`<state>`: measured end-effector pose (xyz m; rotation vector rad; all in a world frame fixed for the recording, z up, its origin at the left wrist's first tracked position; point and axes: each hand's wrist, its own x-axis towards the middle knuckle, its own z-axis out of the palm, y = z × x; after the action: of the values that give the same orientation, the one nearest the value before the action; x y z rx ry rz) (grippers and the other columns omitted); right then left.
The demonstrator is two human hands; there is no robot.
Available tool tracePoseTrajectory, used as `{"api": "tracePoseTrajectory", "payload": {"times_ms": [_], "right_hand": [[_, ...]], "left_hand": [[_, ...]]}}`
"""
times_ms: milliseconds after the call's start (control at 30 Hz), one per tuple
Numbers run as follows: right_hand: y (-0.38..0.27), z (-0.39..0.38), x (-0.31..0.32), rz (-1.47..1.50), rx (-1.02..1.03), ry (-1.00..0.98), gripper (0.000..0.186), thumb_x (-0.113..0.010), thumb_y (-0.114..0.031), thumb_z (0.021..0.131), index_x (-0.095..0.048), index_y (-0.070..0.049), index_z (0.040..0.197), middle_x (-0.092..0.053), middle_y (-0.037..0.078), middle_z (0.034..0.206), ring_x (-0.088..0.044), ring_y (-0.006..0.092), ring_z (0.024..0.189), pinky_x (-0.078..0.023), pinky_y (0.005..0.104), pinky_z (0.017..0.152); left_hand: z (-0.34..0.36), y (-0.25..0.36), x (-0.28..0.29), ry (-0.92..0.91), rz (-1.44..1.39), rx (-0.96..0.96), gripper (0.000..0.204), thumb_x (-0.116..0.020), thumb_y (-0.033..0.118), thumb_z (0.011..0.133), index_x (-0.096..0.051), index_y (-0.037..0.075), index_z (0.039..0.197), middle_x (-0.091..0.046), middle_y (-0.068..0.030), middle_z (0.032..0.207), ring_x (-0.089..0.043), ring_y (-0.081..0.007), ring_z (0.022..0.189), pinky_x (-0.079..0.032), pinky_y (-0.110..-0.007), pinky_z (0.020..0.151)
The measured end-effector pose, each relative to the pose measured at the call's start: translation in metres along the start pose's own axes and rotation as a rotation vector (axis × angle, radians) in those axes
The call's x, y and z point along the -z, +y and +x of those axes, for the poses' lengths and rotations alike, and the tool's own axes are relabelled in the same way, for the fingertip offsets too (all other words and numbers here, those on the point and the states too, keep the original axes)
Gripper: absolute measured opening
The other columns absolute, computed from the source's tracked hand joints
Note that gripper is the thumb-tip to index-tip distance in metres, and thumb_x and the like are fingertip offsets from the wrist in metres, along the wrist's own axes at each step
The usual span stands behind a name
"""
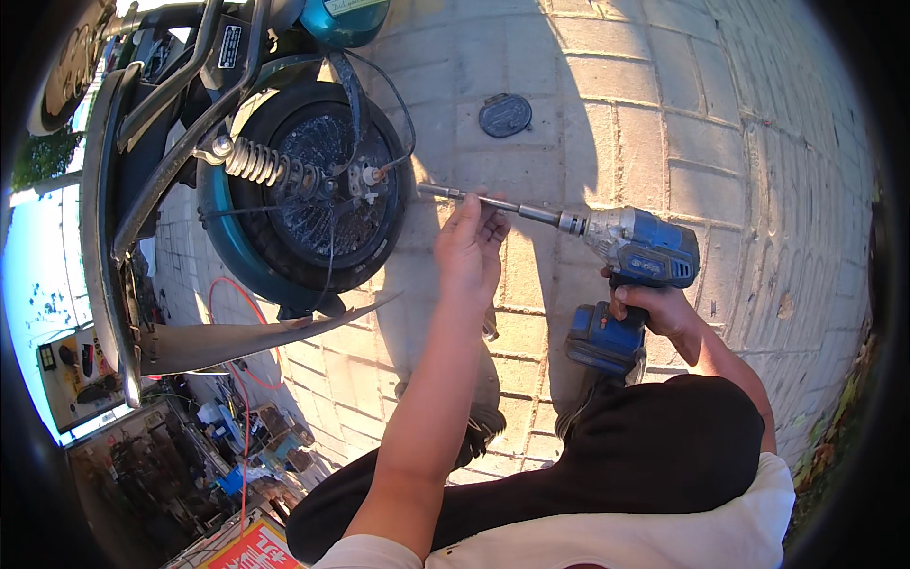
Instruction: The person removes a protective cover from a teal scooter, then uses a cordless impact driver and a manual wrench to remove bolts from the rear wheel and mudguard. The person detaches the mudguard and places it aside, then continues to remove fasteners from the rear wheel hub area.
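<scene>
My right hand is wrapped round the grip of a blue cordless impact wrench with a blue battery at its base. A long metal extension bar runs from its nose toward the left. Fingers of my left hand are closed round that bar near its tip. The tip ends just right of the scooter's wheel, apart from the axle nut area as far as I can tell. A coil shock absorber stands over the hub, beside a teal fender.
A dark oval cap lies on the brick paving beyond my hands. The scooter's black frame fills the left side. A red hose trails past a cluttered heap of tools and parts at lower left.
</scene>
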<state>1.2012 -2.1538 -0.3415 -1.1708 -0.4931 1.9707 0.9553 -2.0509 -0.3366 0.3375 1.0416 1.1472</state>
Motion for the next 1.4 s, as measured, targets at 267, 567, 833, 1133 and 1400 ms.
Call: {"api": "tracePoseTrajectory", "payload": {"times_ms": [267, 567, 833, 1133, 1400], "right_hand": [[-0.009, 0.040, -0.040, -0.037, -0.029, -0.142, 0.032, -0.064, -0.006, 0.078, -0.057, 0.004, 0.108, -0.057, 0.007, 0.066, -0.054, 0.0163, 0.059, -0.044, 0.0295, 0.060], [-0.013, 0.053, -0.046, -0.132, 0.091, -0.171, 0.026, -0.066, -0.005, 0.079, -0.061, 0.001, 0.104, -0.060, 0.005, 0.071, -0.055, 0.0140, 0.060, -0.046, 0.0285, 0.061], [-0.047, 0.071, -0.035, -0.140, 0.067, -0.204, 0.022, -0.064, 0.002, 0.077, -0.060, 0.000, 0.099, -0.061, 0.006, 0.078, -0.056, 0.0159, 0.062, -0.046, 0.0298, 0.059], [-0.046, 0.066, -0.046, -0.149, 0.051, -0.159, 0.021, -0.064, 0.002, 0.075, -0.058, 0.002, 0.095, -0.057, 0.008, 0.069, -0.054, 0.0173, 0.055, -0.045, 0.0304, 0.057], [-0.052, 0.064, -0.040, -0.161, 0.062, -0.214, 0.032, -0.063, 0.005, 0.075, -0.059, 0.003, 0.106, -0.058, 0.006, 0.074, -0.053, 0.0161, 0.058, -0.044, 0.0279, 0.059]], "left_hand": [[-0.002, 0.044, 0.021, 0.233, -0.033, -0.098, 0.024, -0.058, 0.027, 0.094, -0.061, 0.005, 0.101, -0.066, -0.0076, 0.092, -0.056, -0.0140, 0.077, -0.046, -0.029, 0.073], [0.009, 0.053, 0.026, 0.192, -0.069, -0.119, 0.026, -0.057, 0.023, 0.095, -0.057, 0.002, 0.108, -0.064, -0.0117, 0.101, -0.056, -0.0157, 0.083, -0.046, -0.030, 0.076], [0.013, 0.058, 0.034, 0.153, -0.184, -0.118, 0.023, -0.055, 0.024, 0.095, -0.060, 0.005, 0.106, -0.064, -0.0079, 0.104, -0.055, -0.0161, 0.091, -0.045, -0.033, 0.085], [0.019, 0.083, 0.059, 0.286, -0.305, -0.151, 0.020, -0.053, 0.018, 0.094, -0.057, 0.002, 0.107, -0.065, -0.0093, 0.105, -0.055, -0.0173, 0.088, -0.045, -0.035, 0.086], [0.029, 0.092, 0.063, 0.314, -0.432, -0.077, 0.024, -0.057, 0.023, 0.093, -0.056, 0.006, 0.110, -0.064, -0.0067, 0.106, -0.053, -0.0153, 0.088, -0.045, -0.033, 0.083]]}}
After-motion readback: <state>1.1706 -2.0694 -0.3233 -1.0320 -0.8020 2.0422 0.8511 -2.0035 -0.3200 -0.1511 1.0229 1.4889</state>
